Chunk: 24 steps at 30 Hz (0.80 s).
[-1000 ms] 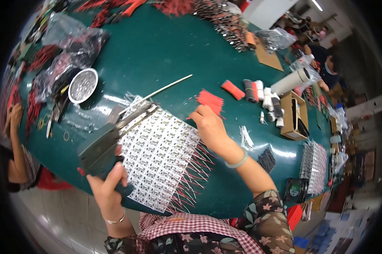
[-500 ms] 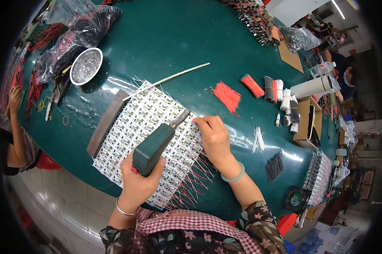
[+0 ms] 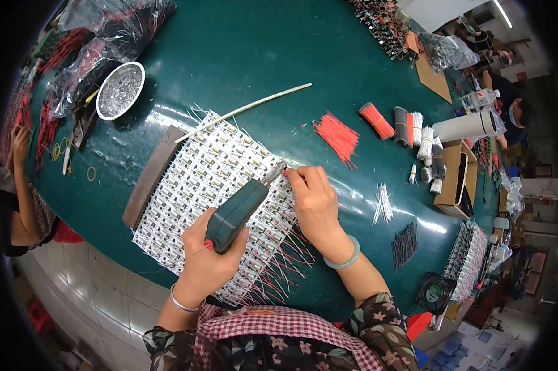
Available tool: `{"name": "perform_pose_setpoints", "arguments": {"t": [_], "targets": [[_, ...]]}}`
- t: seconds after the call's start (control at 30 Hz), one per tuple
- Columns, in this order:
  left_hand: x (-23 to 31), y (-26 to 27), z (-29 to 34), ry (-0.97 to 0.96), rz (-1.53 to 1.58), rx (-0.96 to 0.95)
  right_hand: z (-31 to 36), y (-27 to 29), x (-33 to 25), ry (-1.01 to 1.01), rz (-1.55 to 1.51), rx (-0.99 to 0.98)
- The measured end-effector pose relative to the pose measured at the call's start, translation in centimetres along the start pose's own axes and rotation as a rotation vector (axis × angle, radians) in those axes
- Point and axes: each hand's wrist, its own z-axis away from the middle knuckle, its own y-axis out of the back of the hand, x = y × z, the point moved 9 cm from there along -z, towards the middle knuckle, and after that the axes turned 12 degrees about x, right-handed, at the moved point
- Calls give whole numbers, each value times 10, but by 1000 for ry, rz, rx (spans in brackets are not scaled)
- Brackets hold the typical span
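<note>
My left hand (image 3: 212,263) is closed around a dark green gun-shaped tool (image 3: 237,210) with a metal tip and a red part at its rear. The tip points up and right, close to the fingertips of my right hand (image 3: 316,198). Thumb and finger of that hand pinch a small red piece, partly hidden by the fingers, at the right edge of the sheet of small circuit boards (image 3: 186,210). Rows of white boards carry small components, and red and white wires (image 3: 285,266) stick out along the sheet's lower right side.
A dark bar (image 3: 152,176) and a thin pale stick (image 3: 248,111) lie by the sheet. Red tube pieces (image 3: 337,137), white ones (image 3: 383,204) and black ones (image 3: 404,245) lie to the right, near a cardboard box (image 3: 457,179). A white bowl (image 3: 120,91) stands far left; another person's hand (image 3: 20,145) is beyond it.
The tool in my left hand has moved a little up and right, its tip now nearer my right fingertips. My right hand keeps its pinch. The whole view has shifted slightly.
</note>
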Motion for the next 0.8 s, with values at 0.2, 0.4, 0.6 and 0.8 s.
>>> {"name": "perform_pose_setpoints", "arguments": {"t": [0.2,0.4,0.6,0.8], "targets": [[4,-3,-3,-1,-43,-33,0,-1,-1,1,8,1],[6,-3,-3,-2,-78,-33,0,-1,-1,6,11,5],[6,-1,-1,20,-78,-27,-1,-1,-2,9,20,20],[11,1,-2,-23,-85,-26,0,-2,-2,3,27,27]]}}
